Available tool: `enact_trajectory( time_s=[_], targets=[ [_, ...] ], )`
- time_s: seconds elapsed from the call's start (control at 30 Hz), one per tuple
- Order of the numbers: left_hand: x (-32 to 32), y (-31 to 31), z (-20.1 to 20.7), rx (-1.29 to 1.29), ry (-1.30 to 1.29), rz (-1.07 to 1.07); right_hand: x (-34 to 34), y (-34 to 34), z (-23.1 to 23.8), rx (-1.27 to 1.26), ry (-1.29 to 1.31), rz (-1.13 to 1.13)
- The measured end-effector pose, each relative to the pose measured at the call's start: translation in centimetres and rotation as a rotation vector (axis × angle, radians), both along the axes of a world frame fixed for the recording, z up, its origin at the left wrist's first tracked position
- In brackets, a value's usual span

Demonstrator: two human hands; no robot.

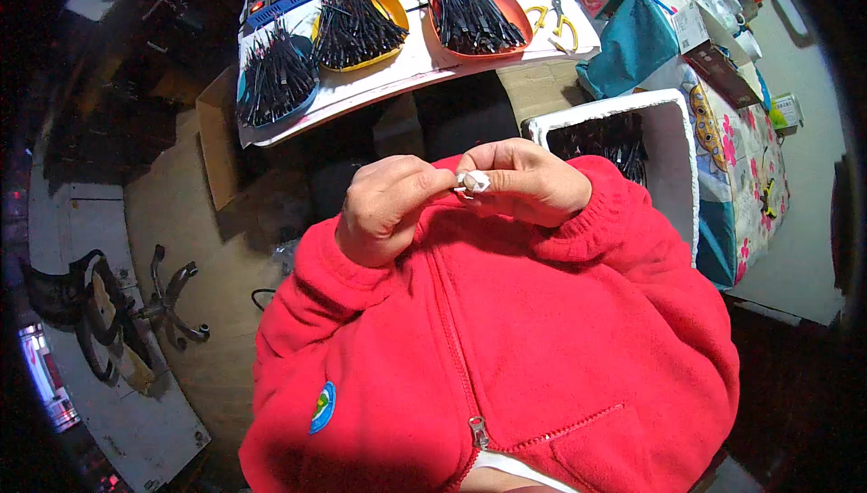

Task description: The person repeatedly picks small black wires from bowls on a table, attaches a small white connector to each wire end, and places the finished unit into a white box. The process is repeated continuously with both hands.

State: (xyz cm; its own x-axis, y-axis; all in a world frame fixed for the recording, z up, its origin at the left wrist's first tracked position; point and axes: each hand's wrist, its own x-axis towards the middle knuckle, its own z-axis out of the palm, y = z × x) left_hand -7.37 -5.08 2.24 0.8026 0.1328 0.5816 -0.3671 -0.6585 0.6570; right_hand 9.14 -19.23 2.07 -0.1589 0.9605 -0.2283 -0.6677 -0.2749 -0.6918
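A small white crumpled-looking piece [475, 183] is held out in front of the chest, between the fingertips of both hands. By the right hand [531, 179] it is pinched between thumb and bent forefinger; by the left hand [384, 204] its near edge is met with thumb and forefinger pressed together, the other fingers being curled in. The work on this piece is judged to be under way, since it has been neither released nor set down; how much is left to be done on it cannot be told, as its detail is too small and partly covered by the fingers. On the white-topped table [397, 79], slim black leads [357, 32], stiff and stick-like with a dull sheen, are fanned in dense bundles in a rounded yellow tray [396, 9], an orange-red tray [517, 16] and a blue tray [305, 105]; whether these are finished or waiting cannot be judged. More dark, thin pieces [601, 143] are heaped in a box with thick white walls [614, 106], apparently foam, beside the right forearm. Yellow-handled scissors [558, 22] are laid on the table beside the orange-red tray, untouched. Soft, matte pile is shown by the red fleece jacket [578, 321], which is closed with a toothed zip, while plain brown board is seen in the cardboard box [215, 136] near the table's left end.
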Motion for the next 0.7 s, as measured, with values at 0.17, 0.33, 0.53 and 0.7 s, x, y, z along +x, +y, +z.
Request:
enact_trajectory(
  time_s=[0.17, 0.33, 0.53, 0.7],
  targets=[
    [-1.0, -0.7, -0.8, -0.455, 0.136, 0.043, -0.3, -0.5, 0.9, 0.358, -0.825, -0.265],
    [-1.2, -0.9, -1.3, -0.769, 0.188, -0.029, -0.2, -0.2, 1.8, 0.827, -1.555, -0.488],
    [-0.8, -1.3, -1.4, -0.82, 0.207, -0.038, -0.4, 0.3, 1.6, 0.894, -1.708, -0.483],
    [-0.9, -1.6, -1.2, -0.309, 0.131, 0.129, -0.7, -0.7, 1.2, 0.05, -0.568, -0.132]
  ],
)
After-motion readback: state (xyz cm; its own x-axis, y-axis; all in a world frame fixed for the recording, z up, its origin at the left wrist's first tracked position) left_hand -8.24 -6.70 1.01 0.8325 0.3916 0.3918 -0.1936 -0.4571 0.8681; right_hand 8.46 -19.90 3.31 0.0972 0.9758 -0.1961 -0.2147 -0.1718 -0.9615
